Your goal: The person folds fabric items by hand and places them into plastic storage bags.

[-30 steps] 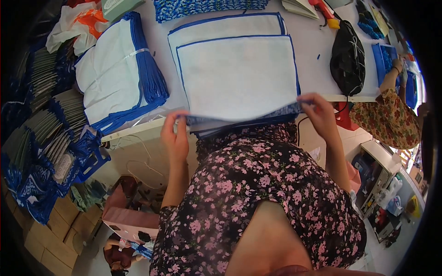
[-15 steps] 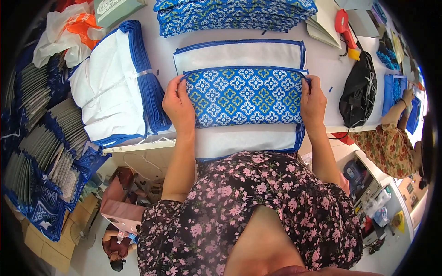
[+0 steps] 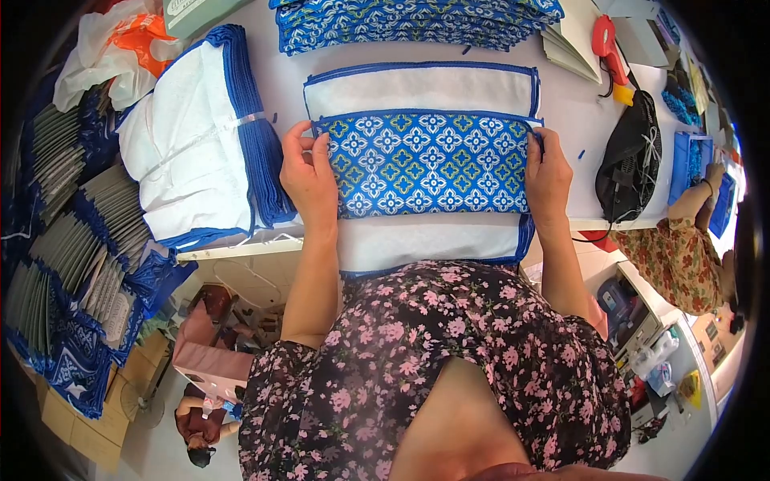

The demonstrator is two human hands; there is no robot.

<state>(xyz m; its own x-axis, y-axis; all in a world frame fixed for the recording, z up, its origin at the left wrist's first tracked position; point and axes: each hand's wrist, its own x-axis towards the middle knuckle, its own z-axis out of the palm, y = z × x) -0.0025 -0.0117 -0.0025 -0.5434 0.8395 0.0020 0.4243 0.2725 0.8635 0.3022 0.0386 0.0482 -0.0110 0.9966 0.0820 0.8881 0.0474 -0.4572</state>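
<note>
In front of me lies a cloth folded into a wide band, blue with white and green flower shapes and a dark blue edge. White cloth with blue hems shows beyond it, and more white cloth hangs a little over the table's near edge. My left hand pinches the band's far left corner between thumb and fingers. At the far right corner, my right hand grips it the same way. Left of my left hand sits a tied stack of white cloths with blue hems.
Folded patterned cloths are piled at the table's far side. A red-and-yellow tool and a black bag lie at right. Packed cloths crowd the left. Another person's arm reaches in at far right; another person is low left.
The band's far edge sits slightly higher in view, along with the things around it. The fingers of my left hand have shifted a little at the corner. Both hands keep their places.
</note>
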